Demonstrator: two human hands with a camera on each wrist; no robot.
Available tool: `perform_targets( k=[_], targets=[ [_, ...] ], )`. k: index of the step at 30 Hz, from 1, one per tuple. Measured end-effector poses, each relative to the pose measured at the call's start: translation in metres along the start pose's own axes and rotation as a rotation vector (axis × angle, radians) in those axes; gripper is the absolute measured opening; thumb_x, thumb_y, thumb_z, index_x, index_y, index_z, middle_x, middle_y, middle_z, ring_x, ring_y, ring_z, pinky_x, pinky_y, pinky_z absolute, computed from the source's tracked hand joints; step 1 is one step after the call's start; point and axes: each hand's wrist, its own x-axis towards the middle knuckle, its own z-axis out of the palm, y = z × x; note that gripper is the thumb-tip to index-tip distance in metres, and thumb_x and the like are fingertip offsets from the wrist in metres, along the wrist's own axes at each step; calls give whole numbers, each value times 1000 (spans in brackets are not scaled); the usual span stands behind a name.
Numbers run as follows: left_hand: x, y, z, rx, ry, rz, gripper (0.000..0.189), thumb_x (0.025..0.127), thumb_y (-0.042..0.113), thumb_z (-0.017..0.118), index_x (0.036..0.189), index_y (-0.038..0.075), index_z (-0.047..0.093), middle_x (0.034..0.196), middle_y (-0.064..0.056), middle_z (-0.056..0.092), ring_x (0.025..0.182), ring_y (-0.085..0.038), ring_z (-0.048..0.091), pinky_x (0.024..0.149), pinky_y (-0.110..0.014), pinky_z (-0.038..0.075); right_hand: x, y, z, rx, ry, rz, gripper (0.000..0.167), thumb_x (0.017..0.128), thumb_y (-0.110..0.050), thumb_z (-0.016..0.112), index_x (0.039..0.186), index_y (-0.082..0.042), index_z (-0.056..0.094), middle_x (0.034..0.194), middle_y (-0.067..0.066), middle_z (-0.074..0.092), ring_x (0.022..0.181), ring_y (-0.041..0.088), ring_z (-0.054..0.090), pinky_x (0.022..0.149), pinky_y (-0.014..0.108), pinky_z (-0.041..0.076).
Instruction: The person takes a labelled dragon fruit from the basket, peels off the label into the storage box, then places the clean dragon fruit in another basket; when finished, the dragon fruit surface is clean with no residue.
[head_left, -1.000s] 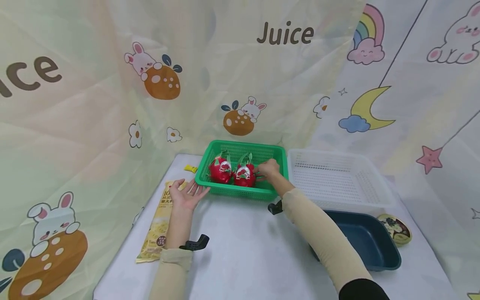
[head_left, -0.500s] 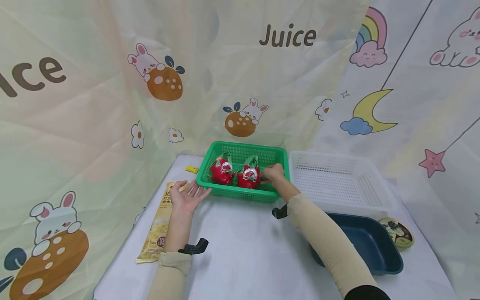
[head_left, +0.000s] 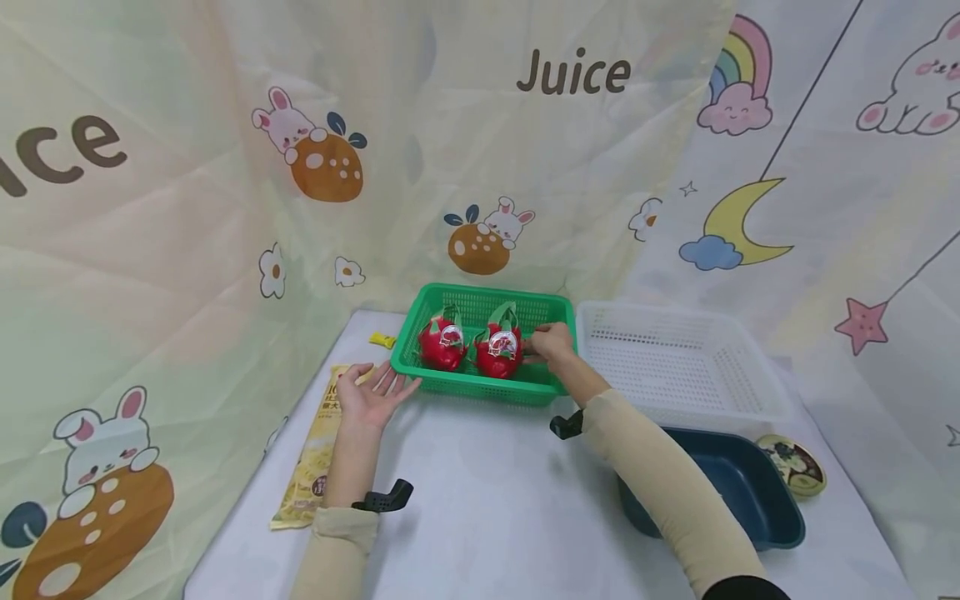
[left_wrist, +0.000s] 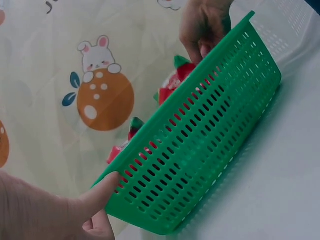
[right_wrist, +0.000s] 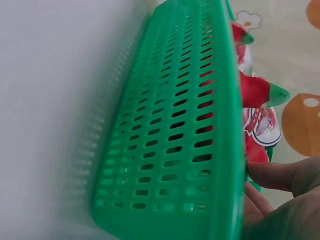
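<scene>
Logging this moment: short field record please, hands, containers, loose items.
left hand: at near-left corner of green basket
right hand: inside green basket, beside right red fruit; grip unclear
green basket: left red fruit, right red fruit
right side: white basket, blue tub, round container
left side: yellow packet, small yellow item

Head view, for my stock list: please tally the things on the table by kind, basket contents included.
Baskets, green and white: 2
Red fruits: 2
Dark blue tub: 1
Long yellow packet: 1
Small yellow piece: 1
Round container: 1
Total: 8
</scene>
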Motion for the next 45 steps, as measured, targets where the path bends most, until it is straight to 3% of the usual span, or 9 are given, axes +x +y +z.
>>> perform_targets(
  k=[9,15,24,37,45],
  targets=[
    [2,-3,-1,59,-28,9,64,104,21,42,162,4,22,158,-12,29,144,-31,34,118,-66,33,-9,-7,-21,44,-36,-12,33,101,2,59,132,6,67,130,23,69,108,32,74,100,54,56],
    [1,0,-2,64,-30,11,62,103,21,41,161,3,25,156,-13,30,144,-31,34,119,-66,32,-17,-16,-27,40,-37,-15,34,100,-1,64,133,3,67,132,22,68,110,33,73,96,48,59],
    [2,0,-1,59,-23,9,61,104,21,42,161,4,25,159,-11,28,143,-30,34,119,-65,32,-31,-25,-43,60,-50,-49,33,100,-2,65,133,4,67,130,24,68,100,25,75,92,46,61],
    [4,-1,-2,60,-22,6,61,105,22,42,161,7,24,158,-11,31,141,-30,37,117,-65,35,-60,-35,-64,33,-73,-87,39,100,-7,68,137,5,63,135,25,65,106,25,72,100,53,55],
    [3,0,-2,61,-16,3,62,104,21,42,162,8,23,158,-10,30,142,-29,36,116,-66,37,-84,-36,-75,34,-90,-87,41,99,-6,68,139,6,62,140,24,61,120,34,66,94,48,58]
  ],
)
